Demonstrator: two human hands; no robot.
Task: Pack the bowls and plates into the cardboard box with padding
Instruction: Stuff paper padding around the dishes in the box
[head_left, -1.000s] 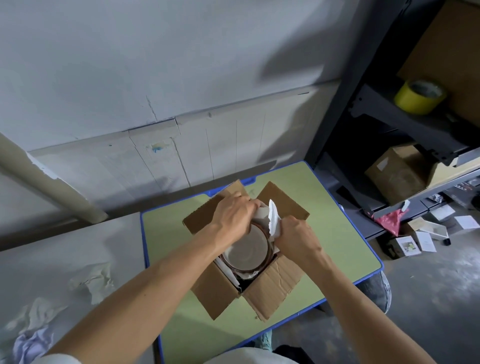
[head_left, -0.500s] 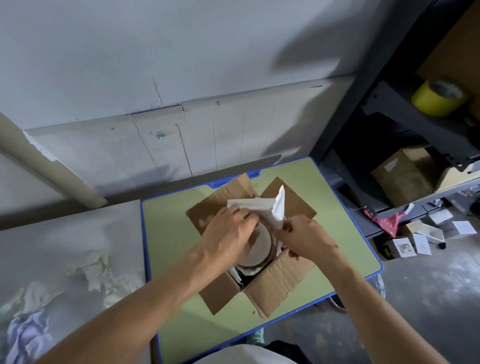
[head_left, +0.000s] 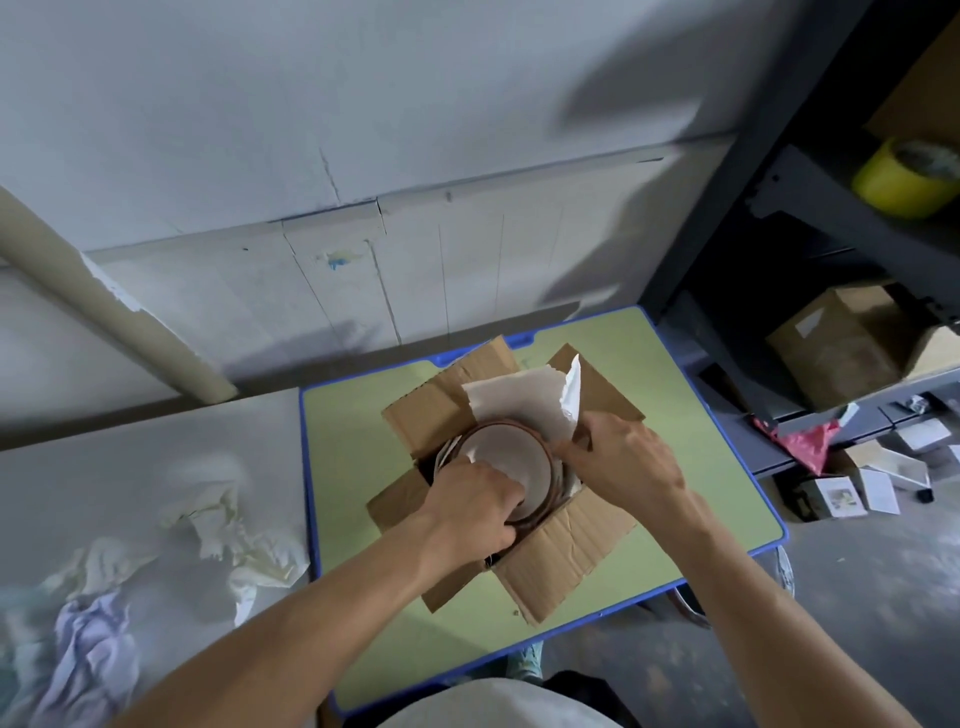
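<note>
Head view. A cardboard box (head_left: 550, 551), flaps folded outward, is sitting at the centre of a green, blue-edged counter (head_left: 353, 431). Inside it a pale plate with a brown rim (head_left: 506, 457) is lying flat on top of other dishes, of which only edges are showing. A sheet of white padding paper (head_left: 519, 402) is standing up from the box at the plate's 12 o'clock side, its right edge curling upward.

The left hand (head_left: 470, 506) is reaching into the box at the plate's 7 o'clock edge; its grip is curled over the rim, fingers pressing down onto plate and paper, though the fingertips are hidden. The right hand (head_left: 621, 457) is resting at the plate's 3 o'clock side, thumb and forefinger pinching the lower edge of the padding paper.

At 9 o'clock of the counter, crumpled paper and cloth (head_left: 228, 545) are lying on a grey surface (head_left: 130, 467). At 2 o'clock a dark shelf unit (head_left: 727, 208) is holding a yellow tape roll (head_left: 901, 179) and another carton (head_left: 836, 345).
</note>
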